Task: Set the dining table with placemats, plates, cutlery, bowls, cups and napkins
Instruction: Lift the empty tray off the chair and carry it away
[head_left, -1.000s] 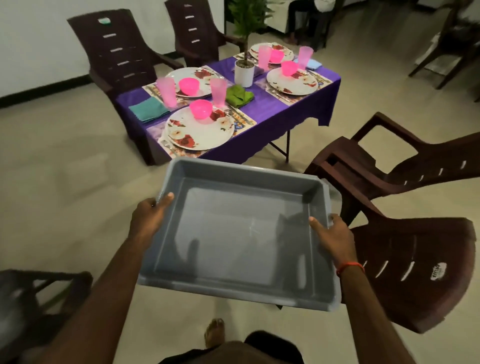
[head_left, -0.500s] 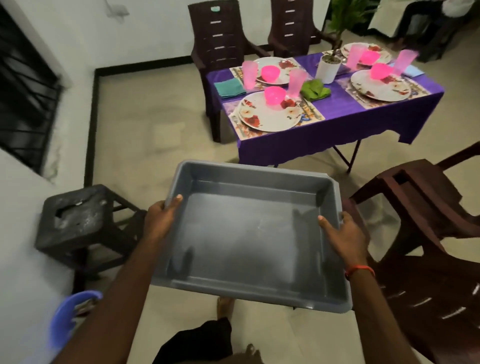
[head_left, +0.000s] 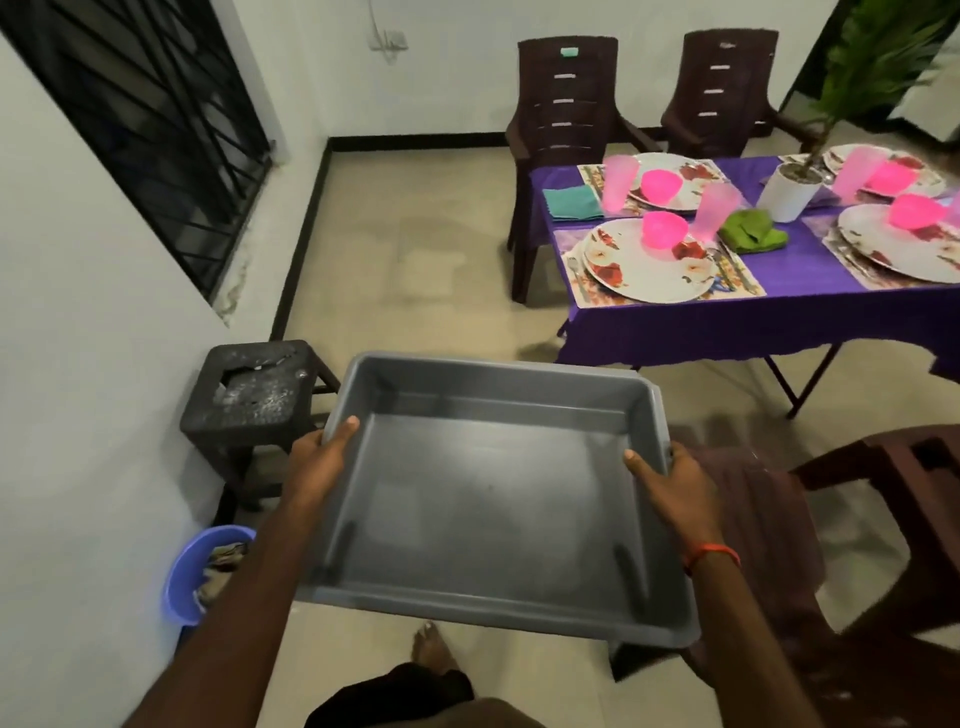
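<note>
Gripping the tub (head_left: 493, 366) with left hand (head_left: 317, 462) and right hand (head_left: 670, 488), fingers (head_left: 345, 428) wrapped on its rim. Could bump the stool (head_left: 254, 387) just left of the tub and drop it.

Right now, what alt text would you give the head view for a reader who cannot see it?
The left hand and right hand grip an empty grey plastic tray by its side rims. Beyond it to the right, a purple-clothed dining table is set with floral plates, pink bowls and pink cups.
</note>
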